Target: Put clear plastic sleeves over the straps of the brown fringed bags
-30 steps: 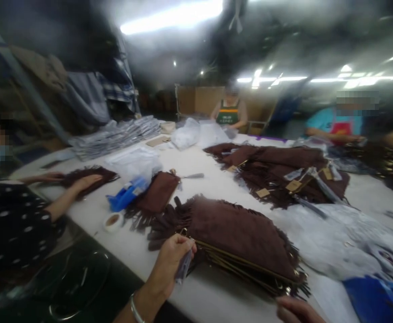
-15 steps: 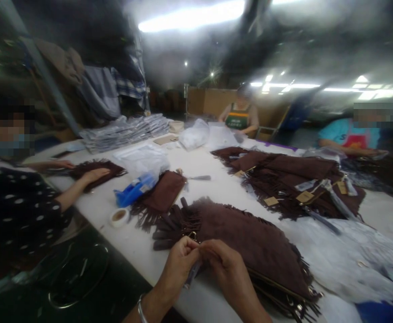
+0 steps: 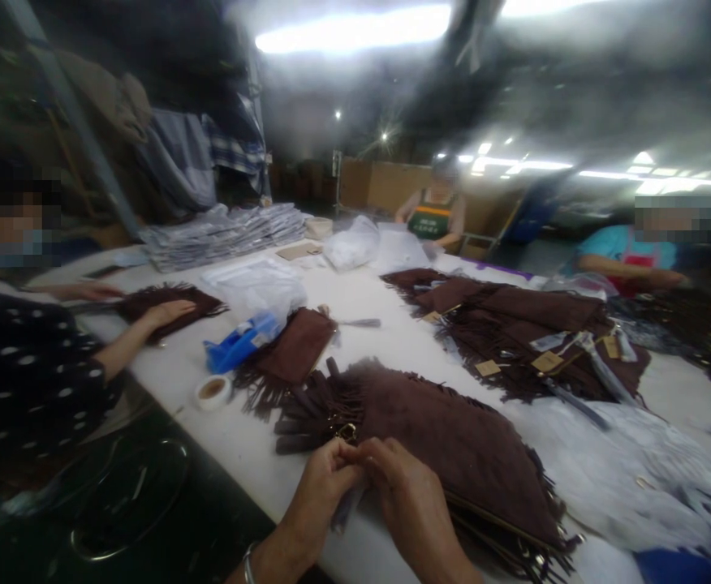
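Observation:
Close to the table's front edge, my left hand (image 3: pixel 322 487) and my right hand (image 3: pixel 407 487) meet with fingertips pinched together. What they pinch is hidden by the fingers. A wrapped strap end (image 3: pixel 344 513) hangs down between the hands. Right beyond them is a gold metal clasp (image 3: pixel 346 431), beside the fringe of a brown suede-like bag (image 3: pixel 446 430). This fringed bag lies flat on top of others, with a gold zip along its near edge. Several dark wrapped strips (image 3: pixel 298 430) stick out at its left end.
A smaller fringed pouch (image 3: pixel 300 345), a blue tape dispenser (image 3: pixel 239 345) and a white tape roll (image 3: pixel 213 392) lie to the left. More brown bags (image 3: pixel 532 316) with tags are piled at right, near white plastic (image 3: pixel 623 462). Co-workers sit around the table, one (image 3: pixel 32 365) at left.
My hands have shifted slightly, the right one rolling inward, and the fingertips stay together. More of the gold clasp shows now. The co-worker on the right has moved their arms.

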